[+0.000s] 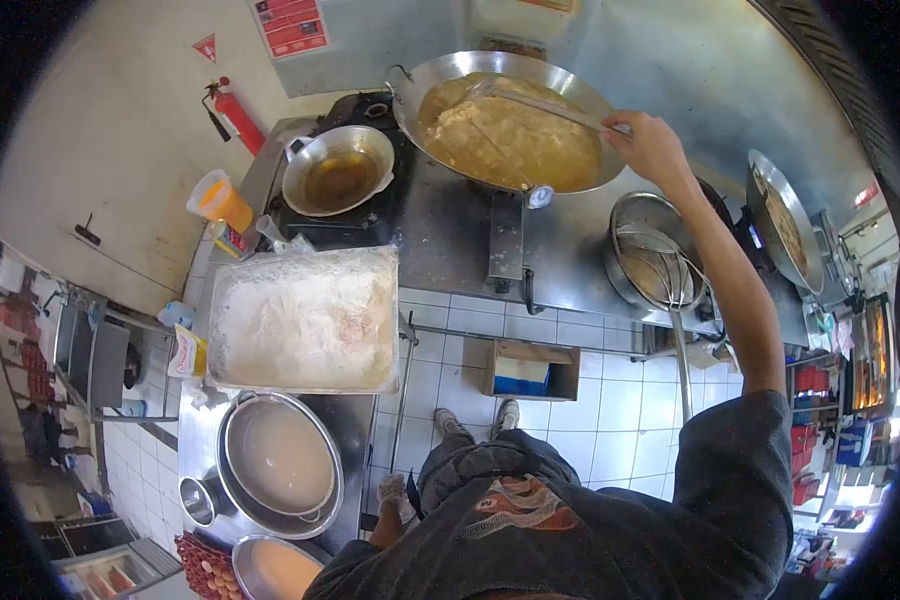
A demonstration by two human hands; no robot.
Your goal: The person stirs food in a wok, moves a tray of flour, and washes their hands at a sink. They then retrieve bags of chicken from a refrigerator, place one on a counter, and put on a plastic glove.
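My right hand (642, 140) is closed around the handle of a long metal utensil (545, 104), whose far end lies in the bubbling oil of a large wok (610, 110). Pale frying food (460, 130) floats near that end. My left hand (396, 497) hangs low beside my body, near the edge of the left table; it looks whitish, and its fingers are too unclear to read. A thermometer dial (540, 197) sits at the wok's near rim.
Left of the wok stands a smaller pan (292, 190). Nearer are a flour tray (398, 330) and a batter pot (232, 455). A wire skimmer (679, 345) rests in a bowl (618, 270) below my right forearm. A wooden box (571, 378) is on the floor.
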